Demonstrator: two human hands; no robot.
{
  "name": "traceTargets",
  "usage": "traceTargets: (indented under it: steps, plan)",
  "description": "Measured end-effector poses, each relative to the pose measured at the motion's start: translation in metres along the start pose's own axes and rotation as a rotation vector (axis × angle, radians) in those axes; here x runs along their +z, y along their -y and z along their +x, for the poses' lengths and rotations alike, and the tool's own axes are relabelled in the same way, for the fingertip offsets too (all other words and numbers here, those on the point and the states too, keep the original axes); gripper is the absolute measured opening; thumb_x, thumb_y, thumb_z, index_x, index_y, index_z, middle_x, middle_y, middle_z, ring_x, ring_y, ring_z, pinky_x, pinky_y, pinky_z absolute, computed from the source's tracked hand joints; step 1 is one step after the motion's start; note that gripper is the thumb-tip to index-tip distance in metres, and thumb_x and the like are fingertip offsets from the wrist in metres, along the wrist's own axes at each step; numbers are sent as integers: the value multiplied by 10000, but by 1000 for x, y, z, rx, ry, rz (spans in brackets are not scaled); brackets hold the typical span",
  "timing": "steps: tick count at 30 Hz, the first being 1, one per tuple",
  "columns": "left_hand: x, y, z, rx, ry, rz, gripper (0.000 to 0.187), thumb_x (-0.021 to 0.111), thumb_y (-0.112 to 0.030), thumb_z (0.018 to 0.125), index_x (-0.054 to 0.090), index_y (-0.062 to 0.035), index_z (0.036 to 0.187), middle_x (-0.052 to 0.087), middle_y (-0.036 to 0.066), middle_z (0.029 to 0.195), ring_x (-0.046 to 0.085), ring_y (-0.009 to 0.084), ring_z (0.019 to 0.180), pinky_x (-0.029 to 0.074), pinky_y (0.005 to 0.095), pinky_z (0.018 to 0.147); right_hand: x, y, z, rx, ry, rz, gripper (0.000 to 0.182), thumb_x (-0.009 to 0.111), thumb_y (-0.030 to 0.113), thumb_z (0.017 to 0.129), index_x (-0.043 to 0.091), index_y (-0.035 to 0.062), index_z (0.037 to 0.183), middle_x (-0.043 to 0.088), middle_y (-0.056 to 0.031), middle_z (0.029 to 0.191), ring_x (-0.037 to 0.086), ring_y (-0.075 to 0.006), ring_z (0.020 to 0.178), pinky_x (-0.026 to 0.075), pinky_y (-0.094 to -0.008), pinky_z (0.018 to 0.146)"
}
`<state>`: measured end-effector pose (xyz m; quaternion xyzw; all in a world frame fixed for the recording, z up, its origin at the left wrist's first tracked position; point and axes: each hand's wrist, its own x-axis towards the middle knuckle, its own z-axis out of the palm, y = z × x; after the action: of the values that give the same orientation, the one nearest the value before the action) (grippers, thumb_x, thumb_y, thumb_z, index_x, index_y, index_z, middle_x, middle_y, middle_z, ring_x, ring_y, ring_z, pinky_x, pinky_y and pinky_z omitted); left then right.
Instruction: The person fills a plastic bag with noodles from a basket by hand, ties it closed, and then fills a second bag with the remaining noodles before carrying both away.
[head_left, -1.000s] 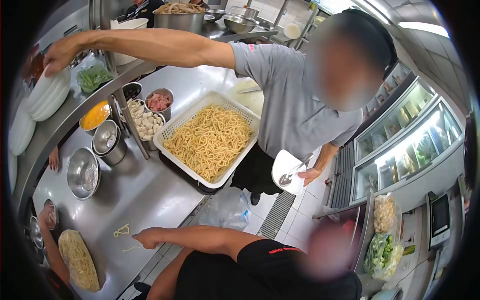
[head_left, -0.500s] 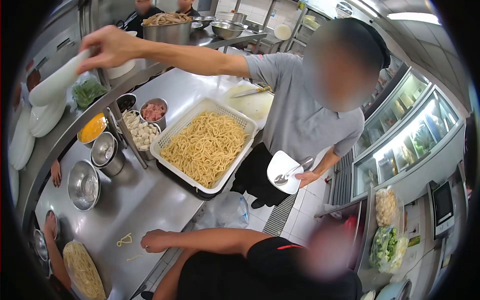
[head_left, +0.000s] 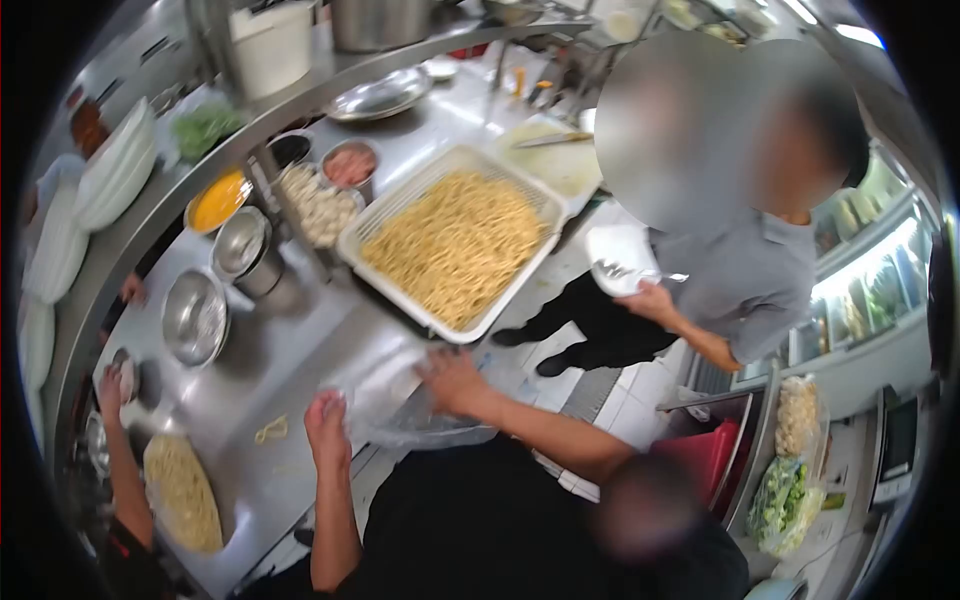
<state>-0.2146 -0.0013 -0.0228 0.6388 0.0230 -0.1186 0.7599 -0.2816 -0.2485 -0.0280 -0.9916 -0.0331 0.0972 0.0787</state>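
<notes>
My left hand is closed, pinching the edge of a clear plastic bag at the table's front edge. My right hand, blurred, grips the other side of the bag just below a white perforated basket. That basket is heaped with thick yellow noodles. Left of my left hand a small noodle scrap lies on the steel table. Farther left sits a clear bag packed with noodles. The plastic's folds hide part of my fingers.
Steel bowls stand left, near another person's hand. Tubs of orange food, pale pieces and pink meat stand behind, below a shelf with white dishes. A co-worker in grey holds a white plate with cutlery.
My right hand has moved from beside the noodle scraps to the bag, and my left hand has come into view. The co-worker's arm has left the dish shelf. The view has shifted.
</notes>
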Motion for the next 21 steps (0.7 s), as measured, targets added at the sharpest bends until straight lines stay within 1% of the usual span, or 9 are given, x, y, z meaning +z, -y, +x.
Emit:
traceTargets:
  steps: [2,4,5,7,9,15,17,19,21]
  plan:
    - [-10,-21,13,15,-55,-65,53,585,-59,879,606,-22,910,572,-12,872,506,83,827,417,236,768,-22,6,12,-42,-187,86,777,773,280,699,454,141,1393,234,-217,1527,368,-340,1347,293,-536,1086]
    - [-27,-27,31,240,-197,-66,123,604,-89,888,621,-4,975,598,10,913,527,96,857,430,253,804,-47,14,31,-107,-250,153,785,776,256,695,443,138,1396,227,-221,1527,373,-354,1339,318,-493,1087]
    - [-30,-26,39,231,-217,-55,123,604,-89,888,621,-4,975,598,10,913,527,96,857,430,253,804,-54,17,43,-166,-314,213,795,779,233,691,431,135,1399,220,-225,1527,377,-368,1331,343,-451,1087]
    - [-41,-22,51,133,-256,263,208,623,-103,885,625,4,1063,620,38,1005,549,127,945,430,266,876,-53,20,70,-142,-232,199,822,783,203,684,409,136,1413,198,-231,1532,380,-379,1324,379,-409,1070]
    - [-34,-34,52,328,-214,535,280,644,-99,873,612,21,1124,629,78,1089,557,164,1026,414,275,932,-55,21,93,-189,-305,149,795,768,207,689,426,124,1402,207,-227,1530,400,-383,1302,384,-410,1064]
    - [-26,-55,40,381,-394,523,324,642,-56,854,590,13,1167,637,130,1119,570,181,1055,418,302,946,-92,34,133,-306,-481,116,715,762,244,700,491,129,1351,278,-226,1494,403,-399,1289,351,-479,1065]
    - [-28,-36,48,328,-436,526,341,655,-64,837,595,-8,1168,638,147,1111,575,212,1061,419,310,949,-89,34,145,-534,-543,78,552,740,247,721,587,119,1235,390,-190,1431,422,-367,1275,370,-476,1036]
    - [-26,-33,51,273,-471,534,359,668,-73,820,599,-29,1169,640,164,1102,581,242,1067,420,318,951,-64,34,146,-700,-199,76,355,718,211,734,670,116,1073,553,-142,1284,528,-327,1175,414,-451,973]
    - [-18,-39,53,-103,-417,770,403,716,-119,764,601,-62,1147,565,223,1216,564,347,1103,435,370,945,-42,30,157,-529,371,-108,204,686,179,754,701,114,947,662,-110,1090,621,-305,1026,440,-449,917]
